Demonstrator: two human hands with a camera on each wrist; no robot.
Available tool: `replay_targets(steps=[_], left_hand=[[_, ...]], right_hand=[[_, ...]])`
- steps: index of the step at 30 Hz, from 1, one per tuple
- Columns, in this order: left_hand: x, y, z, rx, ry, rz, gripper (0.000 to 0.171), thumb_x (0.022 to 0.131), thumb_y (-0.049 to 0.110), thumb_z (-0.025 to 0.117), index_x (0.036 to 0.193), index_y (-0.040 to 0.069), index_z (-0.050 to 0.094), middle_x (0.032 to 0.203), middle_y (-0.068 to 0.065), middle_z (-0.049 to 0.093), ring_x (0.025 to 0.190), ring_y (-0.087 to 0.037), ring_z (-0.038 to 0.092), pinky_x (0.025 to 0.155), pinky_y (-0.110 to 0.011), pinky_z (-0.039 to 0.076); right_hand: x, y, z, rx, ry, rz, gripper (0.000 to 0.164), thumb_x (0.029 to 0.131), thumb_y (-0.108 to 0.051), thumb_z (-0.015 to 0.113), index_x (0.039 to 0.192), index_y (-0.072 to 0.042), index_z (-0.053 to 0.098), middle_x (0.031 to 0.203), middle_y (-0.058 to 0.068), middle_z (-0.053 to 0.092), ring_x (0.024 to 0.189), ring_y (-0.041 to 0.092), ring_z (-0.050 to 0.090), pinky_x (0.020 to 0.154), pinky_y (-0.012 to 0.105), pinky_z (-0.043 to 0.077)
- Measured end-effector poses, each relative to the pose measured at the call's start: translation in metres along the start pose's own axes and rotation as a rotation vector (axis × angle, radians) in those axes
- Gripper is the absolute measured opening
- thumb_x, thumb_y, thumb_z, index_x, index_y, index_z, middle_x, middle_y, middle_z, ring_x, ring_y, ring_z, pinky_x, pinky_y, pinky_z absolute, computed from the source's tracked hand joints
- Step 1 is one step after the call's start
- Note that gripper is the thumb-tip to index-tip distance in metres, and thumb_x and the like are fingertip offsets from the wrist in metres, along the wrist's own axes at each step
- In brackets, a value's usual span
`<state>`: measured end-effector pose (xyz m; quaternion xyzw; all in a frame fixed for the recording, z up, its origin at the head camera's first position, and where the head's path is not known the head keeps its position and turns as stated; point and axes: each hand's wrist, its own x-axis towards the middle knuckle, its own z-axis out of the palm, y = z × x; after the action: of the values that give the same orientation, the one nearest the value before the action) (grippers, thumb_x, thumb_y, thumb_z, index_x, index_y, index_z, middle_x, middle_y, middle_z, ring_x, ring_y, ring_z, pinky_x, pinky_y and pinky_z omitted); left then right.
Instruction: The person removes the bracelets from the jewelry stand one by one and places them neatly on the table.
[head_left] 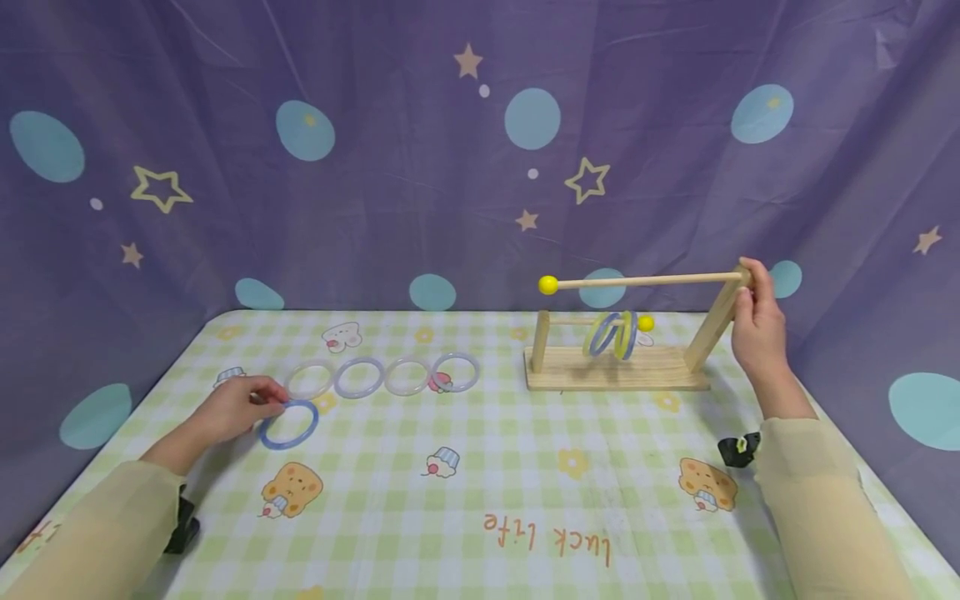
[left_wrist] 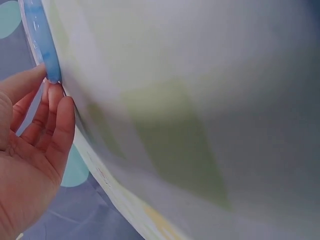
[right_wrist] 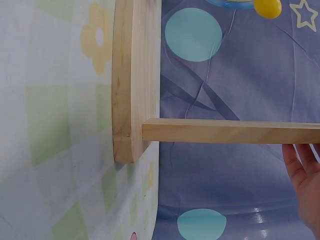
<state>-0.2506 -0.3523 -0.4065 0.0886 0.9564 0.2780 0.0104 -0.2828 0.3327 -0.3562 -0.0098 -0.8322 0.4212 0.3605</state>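
At the left of the head view, my left hand pinches the edge of a blue ring between thumb and fingertips. That ring lies low at the tabletop, also seen as a translucent blue band in the left wrist view. My right hand holds the top of the tall post of a wooden stand. A long rod with a yellow ball end reaches left from this post. Several yellow and blue rings hang on the lower, shorter rod.
Several translucent rings, among them a purple one, lie in a row beyond the left hand. The checked tablecloth covers the table. A purple curtain with stars and dots encloses the back and sides.
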Motion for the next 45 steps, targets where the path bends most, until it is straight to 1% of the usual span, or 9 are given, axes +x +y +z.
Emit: replay_targets(steps=[4,7,10,14,20,29,35,40,45], left_hand=[[0.002,0.004,-0.003,0.027,0.014,0.017,0.006,0.088,0.008,0.070,0.093,0.004,0.068,0.086,-0.005,0.064,0.074,-0.020,0.056,0.057,-0.033,0.047],[0.005,0.011,-0.004,0.048,0.042,0.055,0.008,0.088,0.008,0.070,0.094,0.004,0.068,0.087,-0.005,0.066,0.076,-0.021,0.058,0.064,-0.034,0.047],[0.007,0.024,-0.005,0.035,0.064,0.100,0.010,0.088,0.008,0.071,0.097,0.004,0.069,0.090,-0.006,0.067,0.078,-0.021,0.059,0.064,-0.032,0.048],[0.011,0.048,0.000,-0.018,0.063,0.153,0.012,0.089,0.008,0.070,0.100,0.003,0.069,0.094,-0.007,0.068,0.081,-0.022,0.060,0.062,-0.029,0.048],[0.020,0.087,0.017,-0.088,0.011,0.216,0.010,0.090,0.006,0.069,0.099,0.003,0.069,0.097,-0.006,0.067,0.084,-0.021,0.060,0.064,-0.031,0.049],[0.039,0.137,0.047,-0.171,-0.057,0.390,0.007,0.088,0.002,0.070,0.094,0.005,0.070,0.094,-0.007,0.068,0.082,-0.018,0.061,0.073,-0.039,0.048],[0.050,0.170,0.068,-0.230,-0.096,0.430,0.009,0.088,0.005,0.072,0.097,0.004,0.070,0.091,-0.001,0.068,0.081,-0.016,0.060,0.074,-0.039,0.050],[0.059,0.193,0.086,-0.264,-0.127,0.458,0.010,0.087,0.004,0.072,0.097,0.004,0.069,0.096,-0.005,0.068,0.082,-0.015,0.059,0.072,-0.036,0.050],[0.064,0.218,0.101,-0.273,-0.159,0.514,0.011,0.088,0.007,0.072,0.099,0.007,0.068,0.097,-0.006,0.068,0.082,-0.014,0.060,0.070,-0.033,0.051]], right_hand=[[-0.001,-0.001,0.000,0.002,0.001,-0.004,0.039,0.105,-0.018,0.035,0.144,-0.021,0.042,0.097,0.003,0.048,0.080,0.012,0.043,0.069,0.023,0.034],[-0.001,-0.001,0.000,0.004,0.001,-0.005,0.039,0.105,-0.018,0.035,0.144,-0.021,0.042,0.096,0.002,0.048,0.080,0.011,0.043,0.069,0.023,0.034],[0.000,-0.002,0.000,0.001,0.002,-0.003,0.039,0.105,-0.018,0.036,0.143,-0.020,0.042,0.097,0.004,0.048,0.079,0.012,0.043,0.068,0.023,0.034],[0.001,-0.001,0.000,-0.008,-0.004,0.004,0.039,0.105,-0.018,0.036,0.144,-0.020,0.042,0.099,0.007,0.049,0.080,0.013,0.043,0.068,0.023,0.033],[0.002,-0.002,0.000,-0.015,-0.003,0.009,0.039,0.105,-0.017,0.036,0.144,-0.020,0.042,0.100,0.006,0.049,0.082,0.016,0.043,0.068,0.024,0.034],[0.000,-0.003,0.000,-0.016,-0.003,-0.004,0.039,0.106,-0.018,0.035,0.144,-0.021,0.042,0.094,0.005,0.047,0.078,0.013,0.042,0.067,0.025,0.033],[0.001,-0.001,0.000,-0.013,-0.003,-0.006,0.039,0.105,-0.018,0.036,0.144,-0.020,0.042,0.094,0.002,0.045,0.078,0.014,0.042,0.067,0.026,0.033],[0.001,-0.001,0.001,-0.014,0.000,-0.010,0.039,0.105,-0.018,0.036,0.143,-0.021,0.042,0.093,0.001,0.045,0.079,0.015,0.042,0.067,0.026,0.033],[0.001,0.000,0.001,-0.011,0.009,-0.015,0.038,0.105,-0.018,0.036,0.143,-0.021,0.043,0.090,-0.001,0.043,0.076,0.012,0.042,0.067,0.026,0.033]])
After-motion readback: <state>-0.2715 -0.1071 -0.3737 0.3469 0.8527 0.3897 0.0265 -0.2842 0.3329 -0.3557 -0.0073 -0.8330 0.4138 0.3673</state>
